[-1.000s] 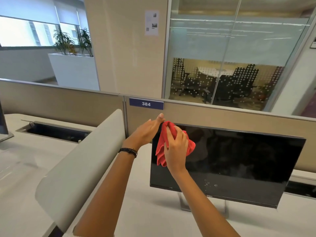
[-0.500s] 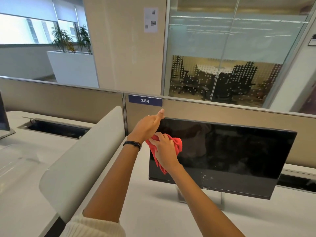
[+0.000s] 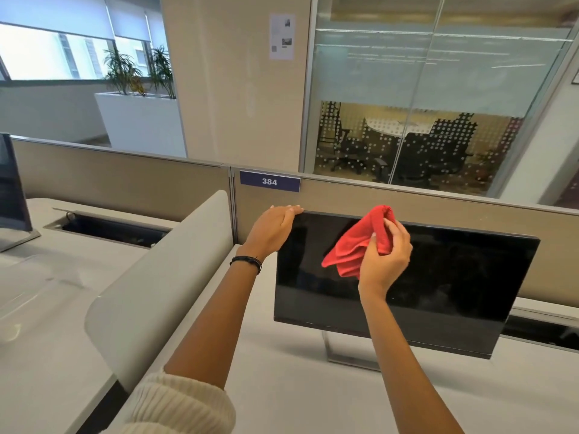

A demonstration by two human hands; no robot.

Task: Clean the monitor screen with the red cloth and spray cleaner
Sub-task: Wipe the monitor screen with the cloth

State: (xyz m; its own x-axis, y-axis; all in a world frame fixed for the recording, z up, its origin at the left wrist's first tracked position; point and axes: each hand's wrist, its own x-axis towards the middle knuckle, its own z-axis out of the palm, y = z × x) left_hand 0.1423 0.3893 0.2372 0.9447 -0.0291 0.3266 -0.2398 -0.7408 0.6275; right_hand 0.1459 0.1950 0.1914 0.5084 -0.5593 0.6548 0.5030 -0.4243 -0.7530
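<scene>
A black monitor (image 3: 454,286) stands on a white desk, its screen dark and facing me. My left hand (image 3: 272,230) grips the monitor's top left corner, fingers curled over the top edge. My right hand (image 3: 387,256) holds a bunched red cloth (image 3: 357,245) against the upper middle of the screen, close to the top edge. Part of the cloth hangs loose to the left of my palm. No spray cleaner is in view.
A curved grey divider (image 3: 156,286) stands to the left of the monitor. A beige partition (image 3: 438,208) with a "384" label (image 3: 269,182) runs behind it. Another monitor (image 3: 12,189) is at the far left, beside a cable tray slot (image 3: 106,228). The monitor stand (image 3: 344,352) rests on the desk (image 3: 297,386).
My right hand has swept the red cloth from the screen's left edge up and to the right, near the top edge. My left hand stays on the top left corner.
</scene>
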